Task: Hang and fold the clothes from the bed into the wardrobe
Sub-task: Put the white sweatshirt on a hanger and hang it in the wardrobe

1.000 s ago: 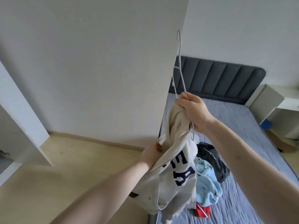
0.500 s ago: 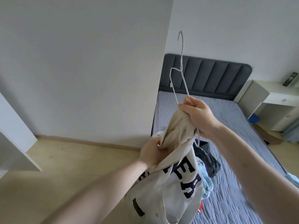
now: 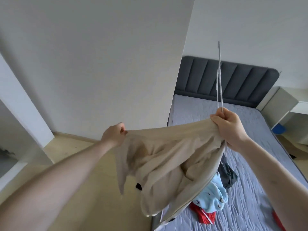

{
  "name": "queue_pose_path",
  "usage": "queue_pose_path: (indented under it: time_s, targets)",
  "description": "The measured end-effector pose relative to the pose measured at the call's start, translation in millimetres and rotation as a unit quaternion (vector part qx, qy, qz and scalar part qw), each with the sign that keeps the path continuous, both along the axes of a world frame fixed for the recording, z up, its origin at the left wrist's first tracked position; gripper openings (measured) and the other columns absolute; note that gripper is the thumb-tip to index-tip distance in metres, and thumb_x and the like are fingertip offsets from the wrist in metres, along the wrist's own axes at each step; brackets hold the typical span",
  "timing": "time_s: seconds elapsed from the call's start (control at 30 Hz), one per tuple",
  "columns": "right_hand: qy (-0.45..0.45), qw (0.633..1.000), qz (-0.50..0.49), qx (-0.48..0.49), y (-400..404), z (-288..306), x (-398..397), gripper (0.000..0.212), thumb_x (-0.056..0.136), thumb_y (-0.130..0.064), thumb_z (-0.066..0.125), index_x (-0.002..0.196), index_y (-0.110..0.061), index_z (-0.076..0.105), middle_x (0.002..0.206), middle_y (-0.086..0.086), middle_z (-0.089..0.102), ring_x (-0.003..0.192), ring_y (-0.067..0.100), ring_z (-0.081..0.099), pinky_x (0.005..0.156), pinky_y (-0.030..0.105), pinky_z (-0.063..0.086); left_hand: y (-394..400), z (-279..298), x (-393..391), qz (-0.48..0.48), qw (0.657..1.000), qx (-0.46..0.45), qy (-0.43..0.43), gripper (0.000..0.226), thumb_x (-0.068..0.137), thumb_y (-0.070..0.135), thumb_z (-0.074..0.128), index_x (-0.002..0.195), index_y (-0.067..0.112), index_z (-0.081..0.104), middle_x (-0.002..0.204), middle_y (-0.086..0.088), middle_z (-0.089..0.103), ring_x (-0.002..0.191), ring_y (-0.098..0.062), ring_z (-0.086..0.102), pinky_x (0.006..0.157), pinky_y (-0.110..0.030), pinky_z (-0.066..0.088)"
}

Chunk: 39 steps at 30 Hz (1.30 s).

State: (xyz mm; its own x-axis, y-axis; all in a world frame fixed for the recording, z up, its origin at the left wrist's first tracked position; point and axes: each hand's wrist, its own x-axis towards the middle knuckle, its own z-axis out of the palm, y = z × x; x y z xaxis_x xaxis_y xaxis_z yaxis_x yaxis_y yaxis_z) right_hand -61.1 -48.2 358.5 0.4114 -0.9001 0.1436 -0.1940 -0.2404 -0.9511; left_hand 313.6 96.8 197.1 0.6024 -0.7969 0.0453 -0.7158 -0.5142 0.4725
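Note:
A beige jacket (image 3: 168, 162) hangs stretched between my two hands above the floor beside the bed. My left hand (image 3: 115, 135) pinches one edge of it at the left. My right hand (image 3: 230, 129) grips the other end together with a thin white wire hanger (image 3: 219, 75), whose hook points up. On the bed (image 3: 250, 164) below lie a light blue garment (image 3: 212, 195), a dark grey one (image 3: 227, 175) and a red one (image 3: 202, 217). The wardrobe (image 3: 20, 117) shows at the left edge, its inside mostly out of sight.
A white wall panel (image 3: 103, 64) stands straight ahead, ending at the bed's dark grey padded headboard (image 3: 238, 79). A white bedside table (image 3: 290, 107) stands at the far right with a blue object (image 3: 279, 129) beneath it. Light wooden floor (image 3: 80, 164) lies under my arms.
My left hand has pulled away to the left, spreading the jacket out wide between both hands. The jacket's lettered side is turned out of view, and the hanger now shows edge-on.

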Motion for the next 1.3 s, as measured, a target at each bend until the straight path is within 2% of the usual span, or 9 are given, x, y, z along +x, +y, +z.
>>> queue_pose_path:
  time_s: [0.17, 0.23, 0.33, 0.43, 0.53, 0.63, 0.83, 1.1, 1.3]
  targets:
    - [0.046, 0.995, -0.080, -0.047, -28.5, -12.0, -7.7, 0.031, 0.090, -0.003, 0.051, 0.071, -0.020, 0.036, 0.066, -0.001, 0.033, 0.059, 0.013, 0.029, 0.052, 0.031, 0.027, 0.1, 68.2, 28.1, -0.032, 0.991, -0.126, 0.029, 0.016, 0.104, 0.032, 0.053, 0.095, 0.019, 0.050, 0.080, 0.001, 0.060, 0.079, -0.030, 0.062, 0.065, -0.035, 0.036]
    - [0.053, 0.990, -0.112, -0.060, -38.4, -13.6, -9.9, 0.032, 0.088, -0.005, 0.050, 0.068, -0.024, 0.034, 0.060, -0.008, 0.032, 0.051, 0.006, 0.028, 0.044, 0.023, 0.028, 8.6, 97.5, 34.6, -0.092, 0.984, -0.152, 0.018, 0.033, 0.091, 0.058, 0.067, 0.090, 0.028, 0.052, 0.073, 0.007, 0.062, 0.067, -0.019, 0.060, 0.061, -0.034, 0.039]
    - [0.048, 0.986, -0.142, -0.067, -49.4, -11.4, -8.4, 0.036, 0.086, -0.007, 0.049, 0.065, -0.028, 0.028, 0.050, -0.016, 0.030, 0.042, 0.002, 0.027, 0.037, 0.014, 0.026, 28.3, 126.1, 38.6, -0.178, 0.976, 0.023, -0.123, 0.067, 0.049, 0.094, 0.071, 0.081, 0.038, 0.049, 0.064, 0.016, 0.056, 0.059, -0.004, 0.055, 0.053, -0.029, 0.041]
    - [0.066, 0.985, -0.138, -0.083, -56.2, -5.5, -0.7, 0.034, 0.085, -0.010, 0.050, 0.063, -0.027, 0.030, 0.051, -0.016, 0.032, 0.043, 0.003, 0.028, 0.036, 0.018, 0.029, 41.7, 123.7, 53.2, -0.151, 0.966, 0.135, -0.159, 0.050, 0.064, 0.068, 0.084, 0.063, 0.026, 0.057, 0.054, 0.011, 0.054, 0.059, -0.016, 0.061, 0.052, -0.032, 0.043]
    - [0.101, 0.985, -0.091, -0.102, -56.2, -6.9, 13.2, 0.031, 0.084, -0.009, 0.051, 0.066, -0.025, 0.032, 0.052, -0.013, 0.032, 0.042, 0.005, 0.029, 0.035, 0.023, 0.031, 55.0, 117.4, 67.3, -0.025, 0.995, 0.076, 0.067, 0.038, 0.077, 0.046, 0.086, 0.062, 0.018, 0.064, 0.057, 0.007, 0.058, 0.060, -0.017, 0.058, 0.055, -0.029, 0.039]
    - [0.134, 0.982, -0.066, -0.111, -54.0, -13.5, 27.0, 0.032, 0.085, -0.006, 0.053, 0.067, -0.022, 0.033, 0.051, -0.014, 0.032, 0.043, 0.005, 0.029, 0.037, 0.020, 0.030, 56.8, 120.5, 60.7, 0.129, 0.931, -0.069, 0.334, 0.023, 0.072, 0.025, 0.087, 0.091, 0.015, 0.078, 0.081, -0.001, 0.078, 0.072, -0.019, 0.074, 0.066, -0.027, 0.055]
    - [0.255, 0.962, 0.031, -0.090, -40.7, -33.1, 44.5, 0.045, 0.103, -0.040, 0.058, 0.072, -0.006, 0.059, 0.070, -0.002, 0.068, 0.059, 0.014, 0.056, 0.056, 0.027, 0.044, 40.8, 190.8, 42.2, 0.081, 0.849, -0.158, 0.498, 0.011, 0.070, 0.015, 0.059, 0.077, 0.014, 0.067, 0.072, -0.013, 0.067, 0.061, -0.029, 0.069, 0.066, -0.035, 0.058]
    - [0.196, 0.955, 0.179, -0.134, 0.9, -9.5, 41.2, 0.037, 0.110, -0.041, 0.038, 0.102, -0.041, 0.074, 0.056, -0.008, 0.038, 0.043, 0.008, 0.025, 0.041, 0.018, 0.022, 33.4, 182.6, 41.2, 0.066, 0.973, -0.095, 0.199, 0.011, 0.074, 0.010, 0.075, 0.072, 0.013, 0.064, 0.075, -0.005, 0.061, 0.073, -0.023, 0.056, 0.062, -0.026, 0.040]
    - [0.175, 0.948, 0.210, -0.164, 23.8, 6.5, 29.7, 0.031, 0.108, -0.033, 0.049, 0.100, -0.045, 0.077, 0.053, -0.006, 0.031, 0.047, 0.014, 0.023, 0.044, 0.022, 0.020, 46.7, 166.6, 64.9, 0.060, 0.995, -0.045, 0.067, 0.018, 0.072, 0.012, 0.076, 0.071, 0.014, 0.059, 0.069, -0.002, 0.053, 0.065, -0.022, 0.048, 0.059, -0.027, 0.036]
